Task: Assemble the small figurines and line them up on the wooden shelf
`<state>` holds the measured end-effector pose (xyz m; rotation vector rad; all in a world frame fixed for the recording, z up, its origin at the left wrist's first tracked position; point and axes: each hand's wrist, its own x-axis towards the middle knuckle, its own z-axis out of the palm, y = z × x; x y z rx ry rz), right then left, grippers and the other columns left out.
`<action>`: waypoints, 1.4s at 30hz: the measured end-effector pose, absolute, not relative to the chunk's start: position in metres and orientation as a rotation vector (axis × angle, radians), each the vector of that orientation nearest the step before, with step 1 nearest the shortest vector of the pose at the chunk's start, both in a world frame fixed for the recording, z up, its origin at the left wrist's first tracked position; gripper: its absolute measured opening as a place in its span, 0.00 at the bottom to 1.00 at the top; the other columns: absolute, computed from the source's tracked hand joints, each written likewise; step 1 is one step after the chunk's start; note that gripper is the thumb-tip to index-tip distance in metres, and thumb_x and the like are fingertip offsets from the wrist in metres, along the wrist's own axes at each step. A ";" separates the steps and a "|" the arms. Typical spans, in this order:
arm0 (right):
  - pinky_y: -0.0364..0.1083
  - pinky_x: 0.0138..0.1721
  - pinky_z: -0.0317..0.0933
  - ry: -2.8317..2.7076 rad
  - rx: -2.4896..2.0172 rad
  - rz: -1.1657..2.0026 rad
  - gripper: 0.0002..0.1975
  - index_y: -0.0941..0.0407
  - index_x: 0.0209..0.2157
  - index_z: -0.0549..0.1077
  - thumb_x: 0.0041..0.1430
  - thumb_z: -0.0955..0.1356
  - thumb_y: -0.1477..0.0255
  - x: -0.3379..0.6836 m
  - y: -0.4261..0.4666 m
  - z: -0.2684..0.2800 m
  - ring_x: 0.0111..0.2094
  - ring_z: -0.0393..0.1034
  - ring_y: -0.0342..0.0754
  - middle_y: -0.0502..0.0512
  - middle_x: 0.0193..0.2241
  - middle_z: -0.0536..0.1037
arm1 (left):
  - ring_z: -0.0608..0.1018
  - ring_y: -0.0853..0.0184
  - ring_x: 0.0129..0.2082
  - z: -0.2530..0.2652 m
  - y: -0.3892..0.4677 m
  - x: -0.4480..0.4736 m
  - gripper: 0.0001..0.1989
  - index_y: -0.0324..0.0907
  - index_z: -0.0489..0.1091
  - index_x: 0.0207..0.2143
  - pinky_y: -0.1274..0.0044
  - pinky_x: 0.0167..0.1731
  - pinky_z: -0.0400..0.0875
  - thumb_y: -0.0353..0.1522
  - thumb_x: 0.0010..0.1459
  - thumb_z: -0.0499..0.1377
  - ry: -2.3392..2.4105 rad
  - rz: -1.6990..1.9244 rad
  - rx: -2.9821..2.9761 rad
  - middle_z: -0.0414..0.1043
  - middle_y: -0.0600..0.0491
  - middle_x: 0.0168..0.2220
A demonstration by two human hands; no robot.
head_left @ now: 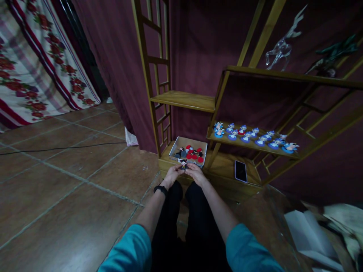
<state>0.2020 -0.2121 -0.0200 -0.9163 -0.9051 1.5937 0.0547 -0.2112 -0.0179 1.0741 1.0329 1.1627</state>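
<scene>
Between my two hands, in front of my knees, is a small black-haired figurine (183,164) on a dark base. The fingers of my left hand (172,175) pinch it from the left. From the other side, my right hand (195,172) grips it too. Just beyond my fingers sits an open white cardboard box (188,142) on the lowest board of a wooden shelf unit. Several more figurines and round red bases (200,159) lie jumbled inside the box. My hands partly cover its near side.
On the middle board (235,141) to the right stand several small blue-and-white figurines (261,140) in rows. A phone (241,171) lies on the board below. Above are a glass deer (280,49) and a dark statuette (326,62). White packaging (310,234) lies at right; a cable (62,148) crosses the floor.
</scene>
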 end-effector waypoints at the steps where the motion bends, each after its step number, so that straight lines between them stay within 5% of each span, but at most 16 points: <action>1: 0.51 0.45 0.63 -0.894 -0.911 1.597 0.21 0.56 0.36 0.72 0.34 0.74 0.73 0.202 -0.212 -0.021 0.41 0.70 0.50 0.56 0.40 0.75 | 0.70 0.70 0.26 -0.018 -0.211 0.055 0.17 0.37 0.75 0.34 0.76 0.34 0.63 0.29 0.36 0.66 1.030 1.160 1.077 0.72 0.54 0.24; 18: 0.50 0.42 0.64 -0.860 -0.915 1.589 0.19 0.56 0.34 0.73 0.35 0.75 0.72 0.201 -0.208 -0.022 0.37 0.71 0.48 0.55 0.37 0.76 | 0.75 0.64 0.36 -0.018 -0.206 0.058 0.22 0.38 0.74 0.38 0.71 0.42 0.64 0.27 0.34 0.67 0.929 1.167 0.988 0.75 0.48 0.36; 30: 0.53 0.44 0.63 -0.877 -0.901 1.588 0.17 0.57 0.30 0.74 0.34 0.75 0.69 0.202 -0.208 -0.021 0.38 0.72 0.50 0.55 0.34 0.77 | 0.73 0.69 0.27 -0.023 -0.202 0.059 0.21 0.36 0.71 0.30 0.72 0.35 0.66 0.28 0.28 0.70 1.041 1.278 0.951 0.73 0.52 0.27; 42: 0.54 0.45 0.63 -0.915 -0.883 1.586 0.23 0.54 0.38 0.72 0.36 0.75 0.68 0.202 -0.208 -0.025 0.41 0.71 0.51 0.56 0.41 0.75 | 0.73 0.69 0.28 -0.016 -0.206 0.063 0.20 0.37 0.70 0.31 0.74 0.34 0.66 0.28 0.29 0.69 1.069 1.351 0.998 0.72 0.53 0.27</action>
